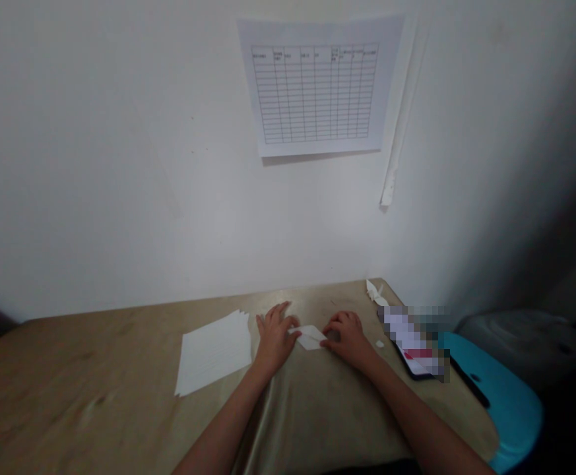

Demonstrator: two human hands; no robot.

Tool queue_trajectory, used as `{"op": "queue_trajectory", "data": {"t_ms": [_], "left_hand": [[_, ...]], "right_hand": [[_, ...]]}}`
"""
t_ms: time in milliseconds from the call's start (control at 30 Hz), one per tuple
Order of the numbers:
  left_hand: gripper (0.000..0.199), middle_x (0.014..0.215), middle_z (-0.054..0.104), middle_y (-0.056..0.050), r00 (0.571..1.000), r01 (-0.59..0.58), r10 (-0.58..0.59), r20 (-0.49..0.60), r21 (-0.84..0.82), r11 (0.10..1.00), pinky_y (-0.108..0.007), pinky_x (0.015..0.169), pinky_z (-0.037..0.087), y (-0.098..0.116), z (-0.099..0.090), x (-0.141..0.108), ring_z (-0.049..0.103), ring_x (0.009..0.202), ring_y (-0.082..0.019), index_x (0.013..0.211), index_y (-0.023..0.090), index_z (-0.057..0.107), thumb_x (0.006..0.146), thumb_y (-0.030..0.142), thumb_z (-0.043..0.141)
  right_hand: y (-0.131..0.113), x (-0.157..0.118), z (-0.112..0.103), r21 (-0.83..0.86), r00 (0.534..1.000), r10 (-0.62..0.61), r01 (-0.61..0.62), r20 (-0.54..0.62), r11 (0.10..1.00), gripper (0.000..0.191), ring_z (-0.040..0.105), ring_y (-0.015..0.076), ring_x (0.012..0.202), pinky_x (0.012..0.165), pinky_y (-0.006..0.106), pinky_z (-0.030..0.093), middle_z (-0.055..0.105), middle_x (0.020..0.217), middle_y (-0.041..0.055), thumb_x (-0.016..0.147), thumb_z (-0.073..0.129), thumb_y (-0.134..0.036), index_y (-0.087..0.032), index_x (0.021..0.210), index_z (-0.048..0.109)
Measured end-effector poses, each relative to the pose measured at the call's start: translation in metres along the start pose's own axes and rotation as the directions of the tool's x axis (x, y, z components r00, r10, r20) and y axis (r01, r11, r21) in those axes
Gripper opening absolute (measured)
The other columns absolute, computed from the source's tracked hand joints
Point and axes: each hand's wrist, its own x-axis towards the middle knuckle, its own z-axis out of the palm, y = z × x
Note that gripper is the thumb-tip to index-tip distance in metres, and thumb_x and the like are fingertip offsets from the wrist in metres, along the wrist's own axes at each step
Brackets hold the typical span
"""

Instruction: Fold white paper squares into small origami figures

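Observation:
A small folded white paper [311, 337] lies on the brown table cover between my two hands. My left hand [276, 335] pinches its left corner between thumb and index finger, with the other fingers spread out beyond. At the opposite corner, my right hand [347, 335] has its thumb and curled fingers closed on the paper. A crease runs across the paper's middle. To the left of my left hand is a stack of white paper sheets [214, 354], slightly fanned at the edges.
A phone [414, 346] with a partly blurred screen lies right of my hands. Beyond it sit a folded paper figure [377, 293] and a paper scrap [379, 344]. A blue stool [510, 402] stands by the table's right edge. A printed chart [320, 92] hangs on the wall.

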Motion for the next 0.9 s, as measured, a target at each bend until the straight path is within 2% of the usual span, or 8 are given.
{"op": "queue_trajectory", "data": {"t_ms": [200,333,533,700,800,900], "left_hand": [[0.011,0.150,0.046,-0.005,0.997,-0.047,0.044,-0.067,-0.047,0.998,-0.068,0.116,0.014,-0.0001,-0.0006,0.0001,0.037,0.139,-0.030,0.095,0.027,0.069,0.085,0.025,0.065],[0.011,0.146,0.050,-0.006,0.991,-0.082,0.074,-0.113,-0.070,0.994,-0.071,0.114,0.015,-0.0024,0.0032,0.0011,0.040,0.137,-0.031,0.093,0.028,0.070,0.083,0.024,0.069],[0.013,0.142,0.052,-0.007,0.978,-0.099,0.082,-0.190,-0.079,0.992,-0.072,0.111,0.018,-0.0040,0.0039,0.0018,0.043,0.133,-0.032,0.098,0.031,0.072,0.088,0.033,0.066],[0.023,0.143,0.052,-0.007,0.979,-0.098,0.085,-0.184,-0.064,0.993,-0.073,0.111,0.017,-0.0025,0.0020,0.0011,0.044,0.133,-0.032,0.112,0.037,0.070,0.089,0.037,0.064],[0.025,0.144,0.051,-0.006,0.983,-0.092,0.083,-0.163,-0.047,0.995,-0.072,0.113,0.015,-0.0021,0.0033,0.0004,0.042,0.134,-0.032,0.113,0.039,0.071,0.089,0.037,0.066],[0.023,0.145,0.050,-0.005,0.992,-0.066,0.062,-0.106,-0.031,0.997,-0.073,0.112,0.013,-0.0015,0.0045,-0.0003,0.039,0.136,-0.033,0.110,0.041,0.073,0.087,0.038,0.067]], "right_hand": [[0.0021,0.0010,0.0014,0.043,0.999,-0.011,0.013,-0.035,0.999,0.016,0.048,0.0249,0.113,0.105,0.040,0.028,0.064,0.107,0.0048,0.073,0.079,-0.035,-0.025,0.084,0.074],[0.0043,0.0019,0.0029,0.064,0.998,-0.021,0.025,-0.059,0.998,0.015,0.049,0.0253,0.111,0.103,0.040,0.030,0.065,0.104,0.0054,0.072,0.079,-0.030,-0.022,0.083,0.071],[0.0072,0.0020,0.0000,0.082,0.980,-0.070,0.086,-0.186,0.993,0.005,0.053,0.0235,0.107,0.106,0.042,0.030,0.066,0.096,0.0034,0.078,0.067,-0.021,-0.021,0.083,0.065],[0.0095,0.0031,-0.0011,-0.041,0.966,-0.080,0.072,-0.246,0.997,0.008,0.054,0.0229,0.104,0.115,0.049,0.018,0.066,0.093,0.0030,0.080,0.059,-0.015,-0.022,0.081,0.063],[0.0090,0.0016,-0.0005,-0.104,0.973,-0.095,0.074,-0.211,0.992,0.013,0.052,0.0244,0.110,0.116,0.051,0.015,0.064,0.099,0.0048,0.077,0.060,-0.014,-0.023,0.085,0.065],[0.0068,-0.0010,-0.0014,-0.093,0.983,-0.096,0.082,-0.158,0.992,0.017,0.051,0.0248,0.116,0.117,0.054,0.012,0.063,0.109,0.0058,0.076,0.062,-0.014,-0.023,0.090,0.066]]}}
